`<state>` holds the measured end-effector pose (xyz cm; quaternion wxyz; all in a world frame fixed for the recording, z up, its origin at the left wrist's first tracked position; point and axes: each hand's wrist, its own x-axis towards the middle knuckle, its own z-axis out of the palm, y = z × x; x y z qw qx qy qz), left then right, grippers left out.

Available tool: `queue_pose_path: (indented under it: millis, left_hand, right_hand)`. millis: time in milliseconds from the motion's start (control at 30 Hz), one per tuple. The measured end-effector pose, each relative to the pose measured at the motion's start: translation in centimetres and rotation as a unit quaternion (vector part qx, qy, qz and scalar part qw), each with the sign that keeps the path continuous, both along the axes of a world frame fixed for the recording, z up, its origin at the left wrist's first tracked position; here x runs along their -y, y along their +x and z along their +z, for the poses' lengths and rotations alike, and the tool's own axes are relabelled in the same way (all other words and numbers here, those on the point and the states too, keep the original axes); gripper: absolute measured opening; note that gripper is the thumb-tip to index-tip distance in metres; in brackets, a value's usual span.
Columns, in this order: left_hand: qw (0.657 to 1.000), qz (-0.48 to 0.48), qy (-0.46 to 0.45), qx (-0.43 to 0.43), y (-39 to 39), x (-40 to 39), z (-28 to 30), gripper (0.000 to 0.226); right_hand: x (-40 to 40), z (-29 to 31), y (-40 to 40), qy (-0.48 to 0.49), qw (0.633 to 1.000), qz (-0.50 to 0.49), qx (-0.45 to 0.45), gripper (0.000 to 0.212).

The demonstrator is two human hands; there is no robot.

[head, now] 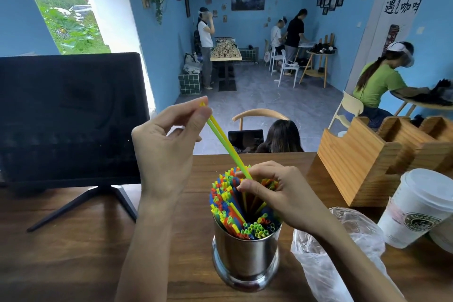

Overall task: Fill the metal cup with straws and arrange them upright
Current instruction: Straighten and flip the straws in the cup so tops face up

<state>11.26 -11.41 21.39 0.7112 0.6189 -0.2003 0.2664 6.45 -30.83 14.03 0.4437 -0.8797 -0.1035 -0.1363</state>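
Pinched two straws [221, 135] in left hand [166, 144], up-left of cup [246, 260]. Gripped their lower ends with right hand [274, 191], just above cup's bundle [228, 201].

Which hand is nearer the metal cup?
Right. The right hand rests on the straws just above the metal cup; the left hand is raised up-left.

Bright daylight from the window [66, 5] beyond the left hand [166, 144], soft shadows, wide-angle bending at edges, mild overall blur.
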Motion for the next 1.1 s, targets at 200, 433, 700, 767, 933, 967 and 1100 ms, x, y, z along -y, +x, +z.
queue_pose_path:
  millis: [200, 433, 700, 767, 933, 967, 1100]
  left_hand:
    - [0.993, 0.01, -0.11, -0.038, 0.8, -0.4, -0.8, 0.015]
    - [0.975, -0.075, 0.021, -0.209, 0.8, -2.2, -3.0, 0.022]
    - [0.913, -0.235, 0.266, -0.204, -0.8, -1.9, -4.0, 0.014]
    - [0.903, -0.229, 0.317, -0.176, -0.8, -1.7, -4.5, 0.018]
    - [0.926, -0.165, 0.318, -0.117, 0.0, -2.2, -4.7, 0.026]
    - [0.932, -0.154, 0.31, -0.108, 0.1, -2.1, -4.6, 0.025]
    - [0.938, -0.122, 0.306, -0.105, 0.4, -1.7, -4.9, 0.023]
  right_hand:
    - [0.6, 2.0, -0.6, 0.173, 0.984, -0.004, 0.052, 0.018]
    - [1.8, 3.8, -0.3, 0.466, 0.882, -0.045, 0.052, 0.019]
    - [-0.4, 6.1, 0.5, 0.461, 0.877, -0.03, 0.132, 0.015]
    - [-0.5, 6.1, 0.6, 0.378, 0.912, -0.039, 0.155, 0.021]
    - [-0.6, 3.4, 0.2, 0.112, 0.98, -0.054, 0.154, 0.069]
    - [-0.8, 2.5, 0.1, 0.056, 0.986, -0.053, 0.151, 0.071]
    - [-1.2, -0.5, -0.2, -0.042, 0.986, -0.055, 0.153, 0.039]
